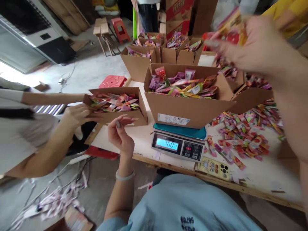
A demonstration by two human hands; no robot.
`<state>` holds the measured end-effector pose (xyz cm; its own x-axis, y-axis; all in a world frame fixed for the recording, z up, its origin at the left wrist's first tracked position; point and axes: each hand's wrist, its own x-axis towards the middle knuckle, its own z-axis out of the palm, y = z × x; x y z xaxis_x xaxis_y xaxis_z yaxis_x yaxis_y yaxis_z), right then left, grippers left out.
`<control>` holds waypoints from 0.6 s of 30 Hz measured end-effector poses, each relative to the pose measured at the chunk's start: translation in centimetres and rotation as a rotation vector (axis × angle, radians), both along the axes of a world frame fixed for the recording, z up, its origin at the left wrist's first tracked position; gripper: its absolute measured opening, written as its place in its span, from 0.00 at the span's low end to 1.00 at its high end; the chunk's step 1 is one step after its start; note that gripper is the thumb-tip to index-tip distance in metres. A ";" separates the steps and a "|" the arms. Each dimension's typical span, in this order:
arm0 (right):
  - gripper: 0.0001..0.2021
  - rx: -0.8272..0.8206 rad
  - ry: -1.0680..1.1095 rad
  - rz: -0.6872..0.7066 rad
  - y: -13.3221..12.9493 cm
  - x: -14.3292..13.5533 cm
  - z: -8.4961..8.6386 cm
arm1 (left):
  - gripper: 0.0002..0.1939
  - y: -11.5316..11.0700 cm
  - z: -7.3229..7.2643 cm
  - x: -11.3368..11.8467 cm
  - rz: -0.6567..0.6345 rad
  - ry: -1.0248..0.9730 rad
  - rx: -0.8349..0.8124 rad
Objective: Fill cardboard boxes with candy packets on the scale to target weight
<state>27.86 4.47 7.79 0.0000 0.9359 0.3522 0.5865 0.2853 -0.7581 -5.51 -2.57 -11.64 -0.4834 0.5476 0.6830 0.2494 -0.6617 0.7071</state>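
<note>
Snack packets (187, 86) mostly fill the unsealed carton (173, 106) on the digital scale (157, 150); a loose pile (245, 131) right of the scale remains unboxed. Above it, rightward, the right hand (260, 48) pinches several packets (232, 27); left of it, the left hand (123, 138) is empty, fingers loosely curled.

I'm looking remotely into what seems a small packing workshop. Mid-frame I see a digital scale (178, 146) on a wooden-edged tabletop (269, 179), bearing an open carton (187, 110) of small wrapped packets (183, 85); more filled cartons (168, 55) stand behind it, and loose packets (245, 134) lie heaped towards the right. At the left edge a co-worker (24, 138) has a hand on another carton (126, 119). Printed boxes (178, 29) are stacked at top centre, and the bare grey floor (96, 69) carries red plastic stools (113, 81) and, at lower left, strewn scraps (60, 205).
</note>
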 end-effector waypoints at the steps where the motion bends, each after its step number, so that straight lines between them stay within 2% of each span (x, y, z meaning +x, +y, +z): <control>1: 0.32 0.045 0.006 0.021 0.3 -0.5 -0.1 | 0.17 -0.1 0.0 -0.3 0.013 -0.013 0.017; 5: 0.35 0.036 0.017 0.106 0.9 -1.4 0.1 | 0.16 -0.1 -0.1 -1.0 0.036 -0.044 0.032; 12: 0.33 0.056 -0.024 0.144 0.8 -1.7 0.6 | 0.15 0.2 -0.7 -0.2 0.003 -0.031 -0.018; 15: 0.35 0.047 -0.071 0.112 0.6 -2.6 0.8 | 0.15 0.2 -0.8 0.0 0.028 -0.018 -0.058; 18: 0.37 -0.114 -0.254 0.025 0.4 -3.1 1.1 | 0.16 0.3 -0.6 0.0 0.042 -0.017 -0.073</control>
<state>24.71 4.83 8.92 -0.0987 0.9680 0.2307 0.7555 0.2237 -0.6157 -5.51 -2.29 -12.28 -0.5183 0.5743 0.6337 0.2638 -0.5975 0.7572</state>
